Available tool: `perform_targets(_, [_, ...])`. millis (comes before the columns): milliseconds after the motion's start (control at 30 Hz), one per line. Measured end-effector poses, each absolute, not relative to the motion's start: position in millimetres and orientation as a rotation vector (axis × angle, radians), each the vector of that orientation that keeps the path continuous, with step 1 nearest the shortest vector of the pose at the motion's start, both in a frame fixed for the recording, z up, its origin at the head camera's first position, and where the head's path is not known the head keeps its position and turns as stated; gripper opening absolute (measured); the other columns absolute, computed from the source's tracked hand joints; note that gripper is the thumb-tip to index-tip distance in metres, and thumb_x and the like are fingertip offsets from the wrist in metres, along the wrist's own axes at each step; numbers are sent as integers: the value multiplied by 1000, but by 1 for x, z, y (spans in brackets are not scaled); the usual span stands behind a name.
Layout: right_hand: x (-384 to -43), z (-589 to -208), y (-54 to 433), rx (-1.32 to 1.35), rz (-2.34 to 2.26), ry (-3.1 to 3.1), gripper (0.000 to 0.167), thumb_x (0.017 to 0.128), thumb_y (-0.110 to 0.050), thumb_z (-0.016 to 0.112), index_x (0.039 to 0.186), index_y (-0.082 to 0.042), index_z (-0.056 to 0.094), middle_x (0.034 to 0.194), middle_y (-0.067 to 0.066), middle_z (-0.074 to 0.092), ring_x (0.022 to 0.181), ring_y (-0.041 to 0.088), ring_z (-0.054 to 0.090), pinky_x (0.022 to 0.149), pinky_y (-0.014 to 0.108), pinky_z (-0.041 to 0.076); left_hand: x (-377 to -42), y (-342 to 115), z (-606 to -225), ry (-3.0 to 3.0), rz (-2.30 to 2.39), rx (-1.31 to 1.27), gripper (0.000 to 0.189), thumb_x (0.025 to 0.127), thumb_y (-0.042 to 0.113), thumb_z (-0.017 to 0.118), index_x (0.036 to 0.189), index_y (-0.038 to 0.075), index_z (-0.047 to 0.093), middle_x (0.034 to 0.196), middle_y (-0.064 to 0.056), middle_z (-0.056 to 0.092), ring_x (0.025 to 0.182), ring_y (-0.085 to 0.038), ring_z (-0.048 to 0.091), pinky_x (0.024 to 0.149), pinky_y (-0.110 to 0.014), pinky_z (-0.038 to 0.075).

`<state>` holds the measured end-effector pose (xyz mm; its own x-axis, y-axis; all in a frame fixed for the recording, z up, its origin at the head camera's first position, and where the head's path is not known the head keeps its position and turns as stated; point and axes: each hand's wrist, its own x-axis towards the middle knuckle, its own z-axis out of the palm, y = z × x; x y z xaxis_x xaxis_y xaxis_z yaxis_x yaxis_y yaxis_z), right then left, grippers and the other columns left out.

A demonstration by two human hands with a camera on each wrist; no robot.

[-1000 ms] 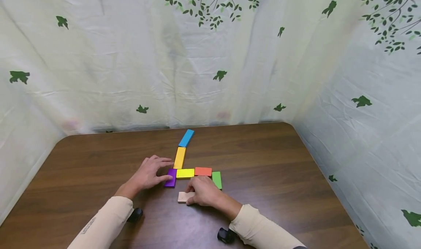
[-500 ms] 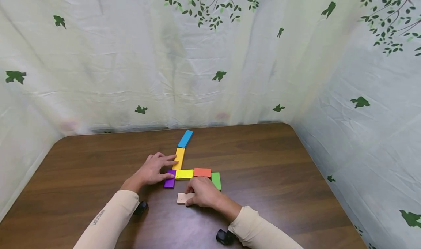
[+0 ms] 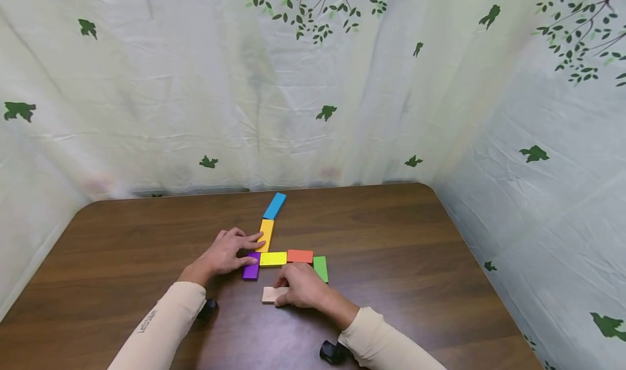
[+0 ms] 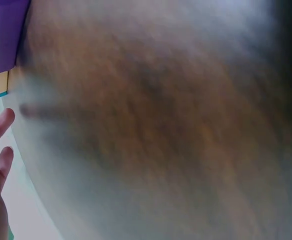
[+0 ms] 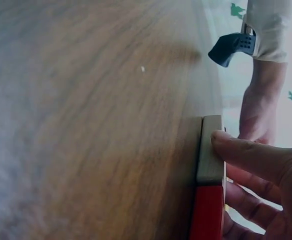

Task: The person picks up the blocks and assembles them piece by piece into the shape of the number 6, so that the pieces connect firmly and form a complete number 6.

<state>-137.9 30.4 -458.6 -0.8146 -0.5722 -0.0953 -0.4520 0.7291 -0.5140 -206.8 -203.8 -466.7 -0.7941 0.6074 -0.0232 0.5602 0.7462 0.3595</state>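
Note:
My left hand [image 3: 227, 255] lies with fingers extended over the amber block [image 3: 265, 229], its thumb on the purple block [image 3: 250, 272]. Near the table's middle, my right hand [image 3: 304, 287] pinches a plain wooden block [image 3: 270, 295] between thumb and fingers; the palm covers its right part. In the right wrist view a red block [image 5: 207, 215] adjoins the end of that plain block; the hand hides it from the head camera. Beyond the right hand runs a row of flat blocks: yellow [image 3: 273, 259], orange-red [image 3: 300, 256] and green [image 3: 320, 269], the green one turned lengthwise.
A blue block [image 3: 275, 205] slants off the amber block's far end, close to the back edge of the brown table [image 3: 391, 250]. A pale curtain [image 3: 283, 98] with leaf prints hangs behind. Black wrist cameras [image 3: 333, 352] sit below both sleeves.
My left hand has shifted slightly forward and right, bringing its fingers onto the amber block. The right hand keeps its hold on the plain block, nearly still.

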Motion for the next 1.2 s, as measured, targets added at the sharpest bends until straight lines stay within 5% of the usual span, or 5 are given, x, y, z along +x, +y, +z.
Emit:
perform_targets(267, [-141, -457, 32, -885, -661, 2688, 23, 73, -29, 84, 90, -18, 74, 68, -16, 55, 64, 1, 45, 59, 16, 37, -207, -201, -462, 2814, 412, 938, 53, 85, 41, 70, 134, 22, 59, 147, -1, 46, 105, -24, 47, 84, -43, 33])
perform_targets(1200, [-144, -454, 38, -912, -743, 2566, 23, 77, -14, 81, 100, -15, 77, 84, -14, 67, 74, 0, 55, 68, 15, 44, -206, -200, -459, 2829, 347, 933, 52, 85, 38, 71, 133, 22, 59, 145, -2, 48, 101, -23, 47, 84, -43, 34])
